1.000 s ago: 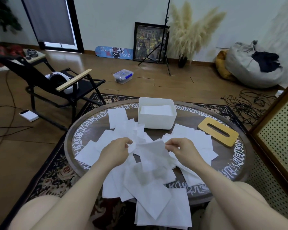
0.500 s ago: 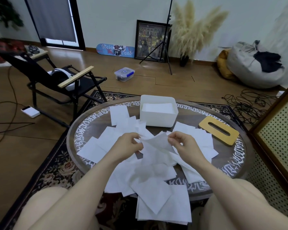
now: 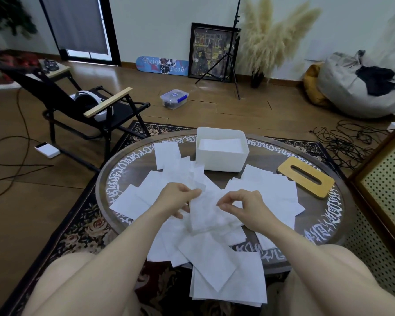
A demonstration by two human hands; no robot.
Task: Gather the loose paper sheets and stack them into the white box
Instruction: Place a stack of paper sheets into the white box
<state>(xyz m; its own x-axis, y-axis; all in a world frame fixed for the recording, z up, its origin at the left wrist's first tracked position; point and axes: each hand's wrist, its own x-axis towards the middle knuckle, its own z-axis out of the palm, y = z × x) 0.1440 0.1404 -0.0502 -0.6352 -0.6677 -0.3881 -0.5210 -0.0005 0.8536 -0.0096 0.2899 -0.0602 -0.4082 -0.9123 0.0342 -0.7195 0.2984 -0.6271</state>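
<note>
Several loose white paper sheets [image 3: 269, 190] lie scattered over the round dark table [image 3: 324, 226], some hanging off its near edge. My left hand [image 3: 175, 198] and my right hand [image 3: 242, 206] pinch the top corners of one thin sheet [image 3: 205, 213], which they hold crumpled between them above the pile. The white box [image 3: 221, 159] stands at the far side of the table, beyond both hands, with white sheets inside it.
A flat wooden lid with a slot [image 3: 306, 176] lies on the table's right side. A black folding chair [image 3: 82, 108] stands to the left on the floor. A perforated cabinet [image 3: 388, 179] is close on the right. Cables [image 3: 351, 142] lie behind it.
Both hands have moved closer together and lowered the held sheet toward the pile; it now hangs bunched between them.
</note>
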